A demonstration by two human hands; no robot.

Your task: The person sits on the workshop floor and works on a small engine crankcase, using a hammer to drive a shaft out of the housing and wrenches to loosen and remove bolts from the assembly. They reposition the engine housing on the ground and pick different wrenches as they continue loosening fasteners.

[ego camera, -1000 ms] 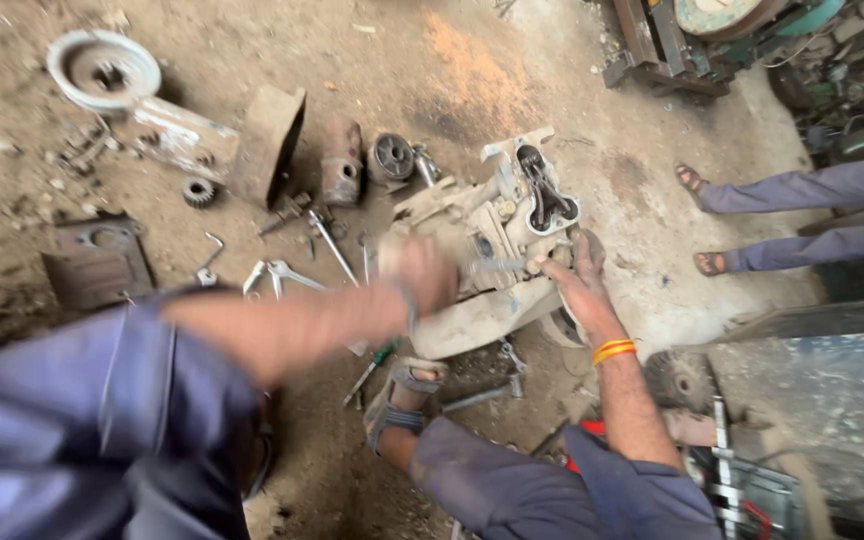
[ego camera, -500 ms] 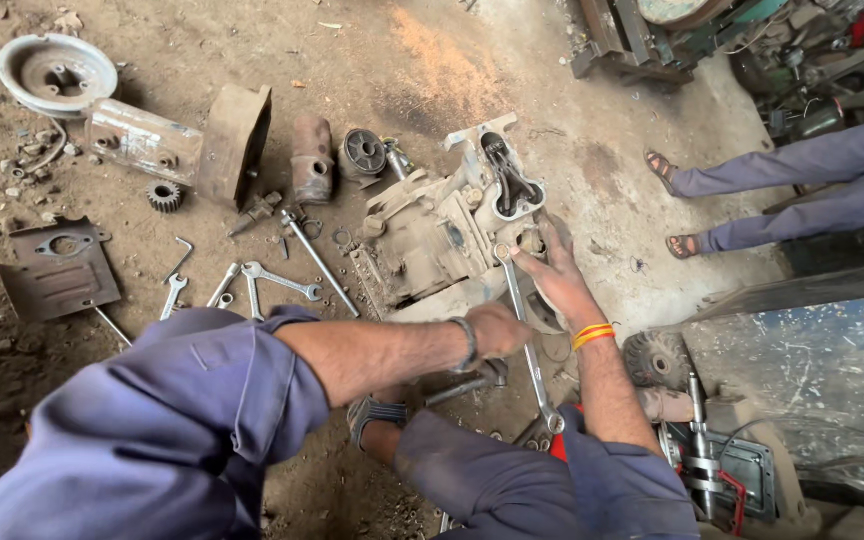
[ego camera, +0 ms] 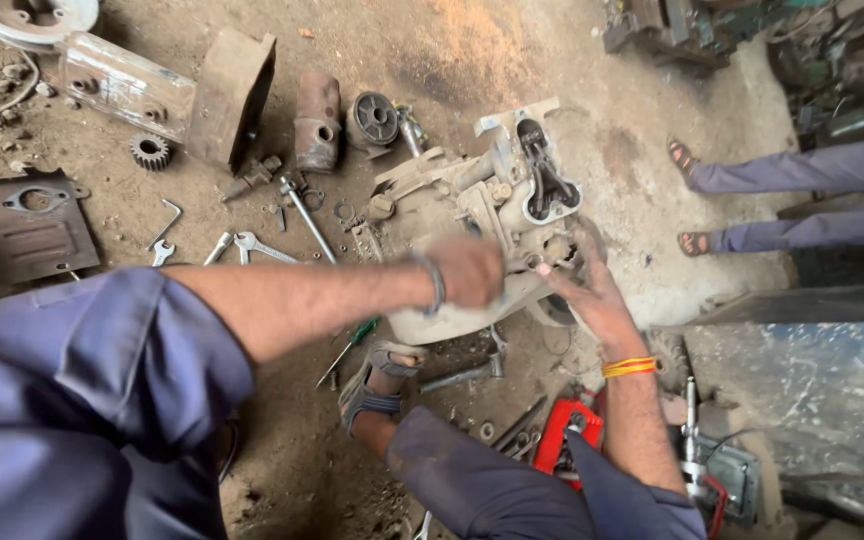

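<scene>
Head view puts the grey engine casing (ego camera: 452,215) on the dirt floor (ego camera: 512,60) at mid-scene, its long axis running from near left to far right, with the open port end pointing far right. Your left hand (ego camera: 467,270) is curled into a closed grip on the casing's near edge. Your right hand (ego camera: 592,295) lies just right of it, fingers spread flat against the casing's right end. Spanners (ego camera: 242,245) lie well left, and a green screwdriver (ego camera: 349,350) lies below your left forearm.
</scene>
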